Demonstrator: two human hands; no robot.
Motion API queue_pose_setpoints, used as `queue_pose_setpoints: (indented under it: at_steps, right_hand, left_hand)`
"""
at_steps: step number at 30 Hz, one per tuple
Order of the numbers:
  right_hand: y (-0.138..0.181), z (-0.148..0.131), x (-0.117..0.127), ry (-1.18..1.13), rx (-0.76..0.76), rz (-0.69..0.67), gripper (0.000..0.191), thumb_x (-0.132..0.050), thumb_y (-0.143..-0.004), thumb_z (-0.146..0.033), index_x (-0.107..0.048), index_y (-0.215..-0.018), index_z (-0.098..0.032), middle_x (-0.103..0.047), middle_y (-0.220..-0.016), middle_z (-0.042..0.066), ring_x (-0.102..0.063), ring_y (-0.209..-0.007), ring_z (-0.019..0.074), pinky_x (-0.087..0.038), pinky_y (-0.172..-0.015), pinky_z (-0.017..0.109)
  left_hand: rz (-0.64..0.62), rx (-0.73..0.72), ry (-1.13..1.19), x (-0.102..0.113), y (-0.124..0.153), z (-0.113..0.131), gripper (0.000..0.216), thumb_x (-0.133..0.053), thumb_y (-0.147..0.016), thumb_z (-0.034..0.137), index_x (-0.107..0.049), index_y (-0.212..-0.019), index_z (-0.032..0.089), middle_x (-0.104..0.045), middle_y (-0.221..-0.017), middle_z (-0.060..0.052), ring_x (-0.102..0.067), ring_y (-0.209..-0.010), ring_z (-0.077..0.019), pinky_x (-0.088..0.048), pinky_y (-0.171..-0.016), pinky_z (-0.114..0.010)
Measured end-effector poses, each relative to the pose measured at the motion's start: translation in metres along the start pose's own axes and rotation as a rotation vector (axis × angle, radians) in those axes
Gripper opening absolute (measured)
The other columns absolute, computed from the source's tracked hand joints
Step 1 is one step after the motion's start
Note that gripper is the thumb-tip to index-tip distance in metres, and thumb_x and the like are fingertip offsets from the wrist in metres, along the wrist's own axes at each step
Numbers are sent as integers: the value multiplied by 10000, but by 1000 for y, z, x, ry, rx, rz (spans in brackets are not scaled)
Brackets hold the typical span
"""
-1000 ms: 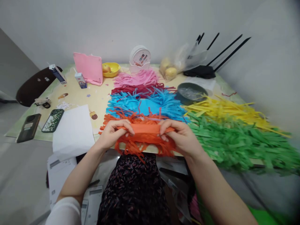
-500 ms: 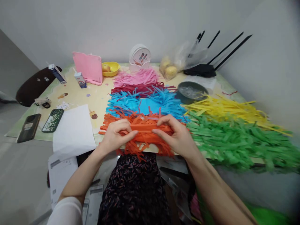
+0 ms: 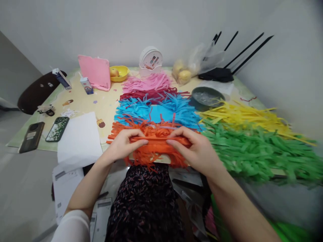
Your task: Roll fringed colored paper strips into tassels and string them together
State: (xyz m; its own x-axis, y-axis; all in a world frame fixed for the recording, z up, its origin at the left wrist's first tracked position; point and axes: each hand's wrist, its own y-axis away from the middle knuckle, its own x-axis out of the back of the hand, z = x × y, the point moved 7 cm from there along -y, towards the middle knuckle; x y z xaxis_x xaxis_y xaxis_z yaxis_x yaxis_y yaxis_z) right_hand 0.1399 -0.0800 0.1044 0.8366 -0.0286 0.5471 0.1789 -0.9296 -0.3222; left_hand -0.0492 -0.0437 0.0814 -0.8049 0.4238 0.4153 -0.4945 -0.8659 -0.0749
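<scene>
My left hand (image 3: 123, 145) and my right hand (image 3: 195, 148) both pinch a folded band of orange fringed paper (image 3: 156, 144) at the table's near edge, thumbs toward each other on its flat middle strip. Orange strips hang down below the hands and spread behind them. Just beyond lies blue fringed paper (image 3: 156, 112), then dark red fringed paper (image 3: 151, 95) and pink fringed paper (image 3: 148, 82). To the right of my right hand lies a heap of green fringed paper (image 3: 254, 148), with yellow fringed paper (image 3: 242, 116) behind it.
A white sheet (image 3: 79, 137) and two phones (image 3: 57, 128) lie at the left. Further back stand a pink tablet case (image 3: 94, 72), small cartons (image 3: 86, 85), a yellow bowl (image 3: 119, 73), a round white box (image 3: 150, 61), a bag of fruit (image 3: 183, 74), a dark bowl (image 3: 207, 98) and a black router (image 3: 219, 74).
The hands have folded the orange band narrower and drawn their thumbs closer together along it; the band sits a little higher than a second ago.
</scene>
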Motion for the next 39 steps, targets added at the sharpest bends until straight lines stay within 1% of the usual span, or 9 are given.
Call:
queue_pose_setpoints:
  at_steps: [5,10,15,21,26,30,33,36,39]
  right_hand:
    - [1,15,-12,-367,-187,-44,169,-652,-878,-370,-612,-874,-206,-662,-627,-17,-613,-501,122,-502,-506,232]
    - [-1,21,-20,-563,-190,-45,238,-710,-838,-424,-741,-878,-191,-692,-651,19,-647,-545,125,-547,-530,234]
    - [-1,25,-24,-687,-175,-38,151,-725,-837,-358,-777,-844,-216,-717,-695,26,-636,-545,110,-543,-528,222]
    - [-1,24,-24,-611,-146,-29,191,-689,-844,-362,-772,-806,-194,-707,-662,33,-628,-531,123,-527,-510,229]
    - [1,19,-20,-400,-96,-7,205,-653,-872,-354,-719,-777,-185,-703,-687,33,-644,-587,139,-516,-544,228]
    - [3,17,-16,-174,-103,-16,229,-611,-909,-313,-694,-1095,-207,-747,-992,65,-703,-762,169,-547,-677,264]
    - [2,14,-12,-16,-77,-42,159,-595,-915,-290,-702,-1001,-209,-751,-937,51,-704,-791,189,-532,-702,279]
    - [2,12,-11,8,-58,-41,110,-602,-910,-280,-680,-892,-205,-742,-891,44,-701,-818,196,-527,-721,284]
    - [3,16,-14,-161,-109,-38,104,-614,-906,-296,-654,-875,-205,-742,-876,49,-713,-790,188,-557,-696,283]
  left_hand:
    - [-8,72,296,-5,6,-4,215,-647,-876,334,-706,-859,128,-710,-693,-36,-602,-571,-105,-480,-578,-214]
    - [67,85,438,-1,10,-11,277,-689,-850,337,-769,-1029,142,-719,-713,-47,-566,-562,-91,-458,-566,-207]
    - [83,36,525,0,12,-18,212,-689,-848,310,-800,-958,167,-733,-756,-66,-558,-589,-96,-456,-594,-222]
    - [125,-3,613,-1,10,-24,135,-701,-815,267,-775,-793,156,-713,-710,-48,-563,-602,-102,-437,-609,-221]
    - [121,-68,432,1,13,-19,235,-682,-853,359,-748,-778,147,-721,-762,-72,-631,-715,-152,-479,-678,-253]
    - [87,-222,209,3,18,-3,197,-624,-904,299,-776,-908,172,-754,-853,-94,-662,-790,-174,-510,-755,-295]
    - [70,-289,51,2,21,4,247,-579,-925,257,-752,-1090,197,-769,-953,-95,-675,-847,-175,-520,-805,-304]
    - [146,-162,-59,4,19,-1,282,-600,-901,240,-706,-1160,206,-759,-1067,-80,-688,-921,-174,-521,-845,-288]
    - [201,3,43,4,18,-9,153,-638,-869,269,-710,-945,157,-768,-900,-72,-707,-822,-173,-541,-770,-270]
